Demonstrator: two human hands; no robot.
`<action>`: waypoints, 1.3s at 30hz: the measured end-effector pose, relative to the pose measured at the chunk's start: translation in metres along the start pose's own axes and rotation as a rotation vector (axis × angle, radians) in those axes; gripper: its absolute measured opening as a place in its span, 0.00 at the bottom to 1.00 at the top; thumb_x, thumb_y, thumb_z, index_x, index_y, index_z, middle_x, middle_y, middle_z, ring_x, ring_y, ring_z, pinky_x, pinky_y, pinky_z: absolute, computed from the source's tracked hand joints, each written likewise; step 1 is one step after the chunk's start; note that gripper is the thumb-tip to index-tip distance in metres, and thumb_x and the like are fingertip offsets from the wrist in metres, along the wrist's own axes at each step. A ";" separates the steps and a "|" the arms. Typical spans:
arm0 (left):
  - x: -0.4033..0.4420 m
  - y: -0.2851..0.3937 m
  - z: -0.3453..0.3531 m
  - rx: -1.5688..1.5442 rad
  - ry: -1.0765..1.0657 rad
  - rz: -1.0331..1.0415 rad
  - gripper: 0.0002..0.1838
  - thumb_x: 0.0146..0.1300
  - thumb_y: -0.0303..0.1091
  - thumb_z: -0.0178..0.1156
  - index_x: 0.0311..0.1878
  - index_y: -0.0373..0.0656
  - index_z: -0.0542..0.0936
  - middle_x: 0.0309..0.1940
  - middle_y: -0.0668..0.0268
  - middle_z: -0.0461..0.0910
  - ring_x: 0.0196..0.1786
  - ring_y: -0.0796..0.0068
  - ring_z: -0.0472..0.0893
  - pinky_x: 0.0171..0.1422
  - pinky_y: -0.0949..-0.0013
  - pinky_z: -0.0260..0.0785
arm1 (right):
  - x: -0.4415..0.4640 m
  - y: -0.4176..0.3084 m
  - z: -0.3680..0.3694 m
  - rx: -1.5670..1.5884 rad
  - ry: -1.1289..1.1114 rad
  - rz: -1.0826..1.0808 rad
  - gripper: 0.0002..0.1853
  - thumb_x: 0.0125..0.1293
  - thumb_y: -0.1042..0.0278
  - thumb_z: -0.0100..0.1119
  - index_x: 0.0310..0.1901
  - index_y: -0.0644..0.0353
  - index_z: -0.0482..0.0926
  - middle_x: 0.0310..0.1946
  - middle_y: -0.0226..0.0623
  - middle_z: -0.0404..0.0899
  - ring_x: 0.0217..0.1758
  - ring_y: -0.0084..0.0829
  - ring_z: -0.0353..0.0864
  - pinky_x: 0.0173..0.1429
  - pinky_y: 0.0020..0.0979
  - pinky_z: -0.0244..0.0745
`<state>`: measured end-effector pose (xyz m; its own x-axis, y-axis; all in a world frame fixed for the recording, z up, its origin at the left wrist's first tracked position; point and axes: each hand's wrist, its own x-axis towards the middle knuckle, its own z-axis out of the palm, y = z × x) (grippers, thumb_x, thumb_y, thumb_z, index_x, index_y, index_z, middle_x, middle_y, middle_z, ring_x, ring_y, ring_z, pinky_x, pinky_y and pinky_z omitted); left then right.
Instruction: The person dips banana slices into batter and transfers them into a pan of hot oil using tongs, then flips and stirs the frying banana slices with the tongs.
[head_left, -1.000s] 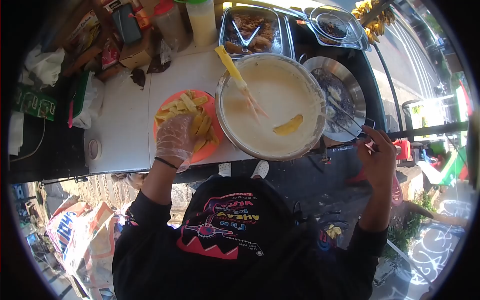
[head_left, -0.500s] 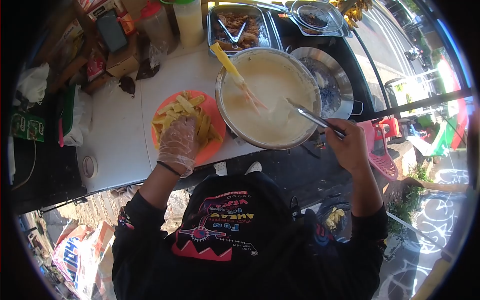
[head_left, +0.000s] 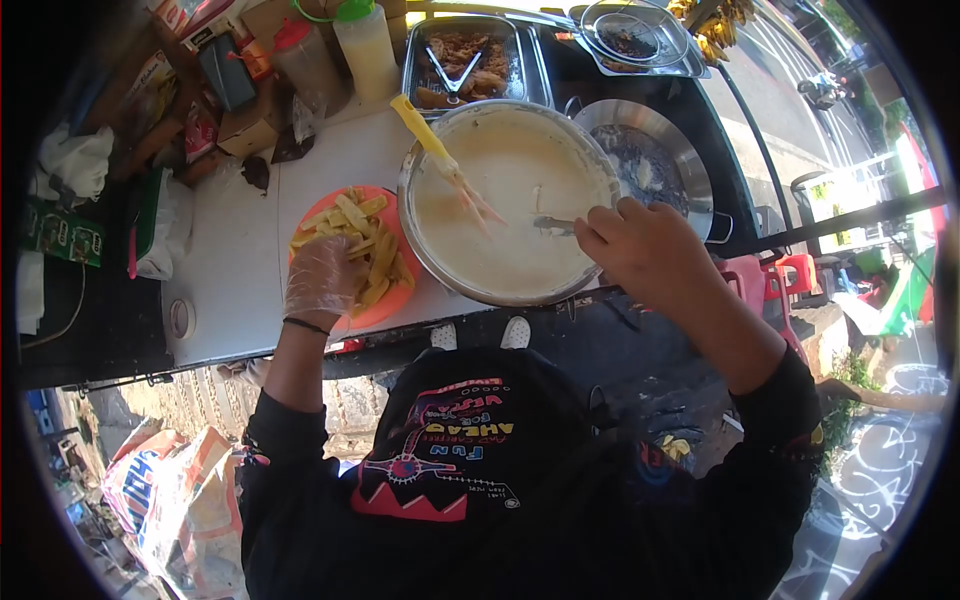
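My left hand (head_left: 323, 278), in a clear plastic glove, rests on the yellow banana pieces (head_left: 378, 262) in an orange plate (head_left: 391, 302); its fingertips are hidden among them. My right hand (head_left: 640, 250) is closed on metal tongs (head_left: 556, 224), whose tips dip into the pale batter (head_left: 520, 170). A large steel bowl (head_left: 455, 287) holds the batter. The yellow-handled whisk (head_left: 428, 132) leans in the bowl's left side. Beyond the bowl at right, a frying pan (head_left: 697, 165) holds dark oil with pale pieces in it.
Behind the bowl stands a metal tray (head_left: 533, 75) of fried food with other tongs on it. Two squeeze bottles (head_left: 366, 55) and boxes are at the back left. A tape roll (head_left: 181, 318) lies at the table's left. Strainers (head_left: 640, 35) sit at the back right.
My right hand has moved from beside the pan to over the bowl, bringing the tongs into the batter. The banana piece seen in the batter earlier is no longer visible. My left hand stays on the plate.
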<state>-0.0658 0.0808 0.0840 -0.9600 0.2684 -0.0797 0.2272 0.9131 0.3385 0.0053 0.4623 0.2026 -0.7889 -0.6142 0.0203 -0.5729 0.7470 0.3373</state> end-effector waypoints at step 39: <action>0.079 0.144 -0.006 -0.292 0.672 0.155 0.21 0.62 0.48 0.69 0.54 0.47 0.83 0.46 0.57 0.86 0.50 0.57 0.84 0.57 0.56 0.76 | -0.108 0.096 0.150 0.498 0.181 0.919 0.18 0.62 0.59 0.64 0.50 0.60 0.86 0.42 0.47 0.86 0.42 0.47 0.87 0.48 0.43 0.80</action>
<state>-0.1104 0.2316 0.1320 -0.8349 0.0561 0.5476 0.4051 0.7361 0.5423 0.0023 0.6382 0.0914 -0.9439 0.2412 0.2254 0.1677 0.9384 -0.3021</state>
